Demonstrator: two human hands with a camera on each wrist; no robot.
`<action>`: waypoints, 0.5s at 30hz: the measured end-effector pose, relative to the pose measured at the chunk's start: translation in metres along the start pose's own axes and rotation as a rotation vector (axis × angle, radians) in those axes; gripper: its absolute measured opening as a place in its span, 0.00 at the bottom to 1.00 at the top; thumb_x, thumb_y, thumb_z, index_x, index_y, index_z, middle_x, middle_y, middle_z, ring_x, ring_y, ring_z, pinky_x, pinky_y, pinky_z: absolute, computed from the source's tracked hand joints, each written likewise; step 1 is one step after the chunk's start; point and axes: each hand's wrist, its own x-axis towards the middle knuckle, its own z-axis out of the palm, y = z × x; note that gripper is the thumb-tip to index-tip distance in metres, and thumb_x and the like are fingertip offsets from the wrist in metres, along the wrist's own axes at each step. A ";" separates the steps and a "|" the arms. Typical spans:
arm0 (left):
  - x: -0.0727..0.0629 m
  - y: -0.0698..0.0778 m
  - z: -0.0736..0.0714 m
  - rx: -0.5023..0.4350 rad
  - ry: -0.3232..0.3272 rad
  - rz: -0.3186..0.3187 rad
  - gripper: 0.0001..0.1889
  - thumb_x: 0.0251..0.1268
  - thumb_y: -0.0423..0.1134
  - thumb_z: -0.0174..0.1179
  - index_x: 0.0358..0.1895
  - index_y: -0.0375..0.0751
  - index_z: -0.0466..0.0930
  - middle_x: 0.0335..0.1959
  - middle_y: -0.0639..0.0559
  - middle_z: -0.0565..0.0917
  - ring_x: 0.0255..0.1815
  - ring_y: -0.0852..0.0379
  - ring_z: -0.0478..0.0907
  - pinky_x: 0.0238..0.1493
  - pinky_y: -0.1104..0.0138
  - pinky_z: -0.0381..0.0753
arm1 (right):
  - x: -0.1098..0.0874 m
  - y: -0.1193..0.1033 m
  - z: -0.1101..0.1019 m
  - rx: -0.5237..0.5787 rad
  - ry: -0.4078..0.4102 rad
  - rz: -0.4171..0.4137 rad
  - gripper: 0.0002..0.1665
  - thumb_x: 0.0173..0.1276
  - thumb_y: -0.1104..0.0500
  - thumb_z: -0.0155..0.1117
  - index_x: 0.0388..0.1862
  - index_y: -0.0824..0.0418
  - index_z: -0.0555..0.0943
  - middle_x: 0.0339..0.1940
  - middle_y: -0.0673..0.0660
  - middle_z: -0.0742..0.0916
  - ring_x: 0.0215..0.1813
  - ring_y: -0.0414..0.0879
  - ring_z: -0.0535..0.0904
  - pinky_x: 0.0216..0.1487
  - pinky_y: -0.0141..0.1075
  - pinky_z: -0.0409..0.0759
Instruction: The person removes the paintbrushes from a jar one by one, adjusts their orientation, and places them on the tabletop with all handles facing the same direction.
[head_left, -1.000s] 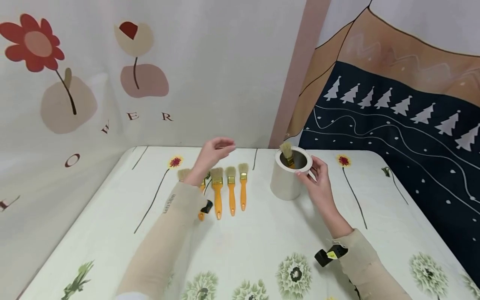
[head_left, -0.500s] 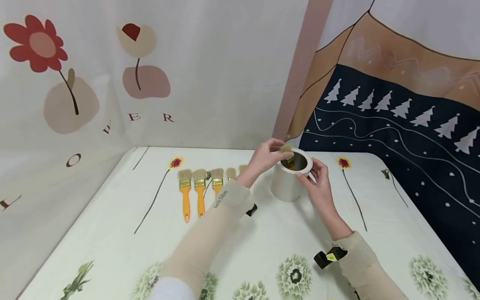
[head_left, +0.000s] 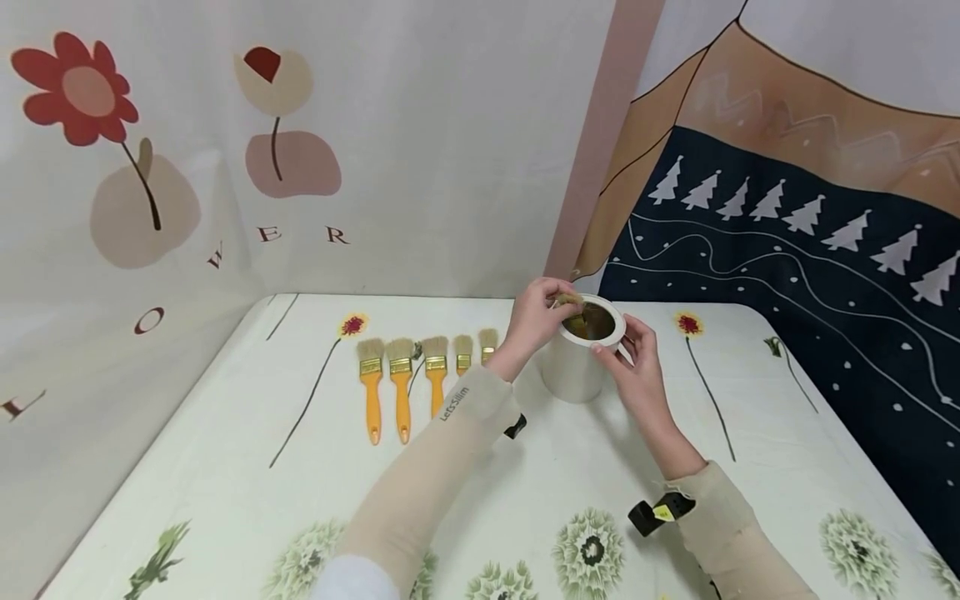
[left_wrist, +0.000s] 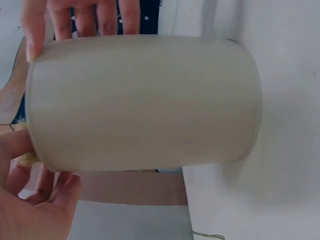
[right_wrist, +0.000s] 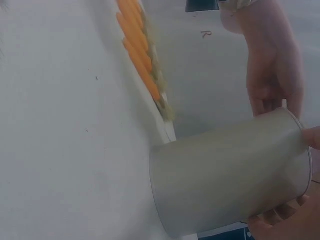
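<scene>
A light grey can [head_left: 572,367] with a white rim stands upright on the table, its mouth open at the top. My right hand [head_left: 637,362] grips its right side, with the thumb at the rim and the fingers round the back. A paintbrush [head_left: 572,302] stands in the can, bristles up at the left rim. My left hand [head_left: 535,318] pinches those bristles between thumb and fingers. In the left wrist view, the pale bristles [left_wrist: 28,159] poke out beside the left hand's fingers. The brush's handle is hidden inside the can [right_wrist: 230,175].
Several paintbrushes [head_left: 369,383] with orange handles lie in a row left of the can, bristles toward the back; my left forearm [head_left: 420,475] covers part of some. A flower-printed cloth [head_left: 540,467] covers the table. Printed curtains [head_left: 450,150] hang behind it.
My left hand has moved right from over the row of brushes to the can and now pinches the bristles of the brush there. My right hand has stayed on the can.
</scene>
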 end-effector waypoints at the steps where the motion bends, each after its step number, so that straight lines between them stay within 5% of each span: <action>1: 0.000 0.001 -0.001 -0.018 0.001 0.007 0.05 0.64 0.36 0.68 0.40 0.41 0.86 0.48 0.48 0.84 0.49 0.54 0.80 0.51 0.71 0.82 | 0.000 0.000 0.000 -0.002 0.000 0.000 0.44 0.72 0.59 0.63 0.78 0.61 0.50 0.78 0.62 0.63 0.81 0.53 0.57 0.81 0.49 0.59; 7: -0.001 0.011 -0.011 -0.159 0.015 0.041 0.11 0.66 0.38 0.66 0.50 0.43 0.85 0.47 0.47 0.85 0.45 0.55 0.81 0.47 0.74 0.83 | 0.001 0.000 0.000 -0.001 0.005 0.002 0.44 0.72 0.60 0.63 0.78 0.60 0.50 0.78 0.62 0.63 0.81 0.54 0.57 0.81 0.50 0.59; 15: 0.000 0.031 -0.045 -0.430 0.146 0.131 0.20 0.65 0.33 0.65 0.59 0.36 0.75 0.51 0.38 0.85 0.41 0.59 0.82 0.44 0.73 0.86 | 0.000 -0.002 0.001 0.004 0.009 0.005 0.44 0.72 0.60 0.63 0.78 0.61 0.50 0.78 0.61 0.63 0.81 0.53 0.57 0.81 0.50 0.59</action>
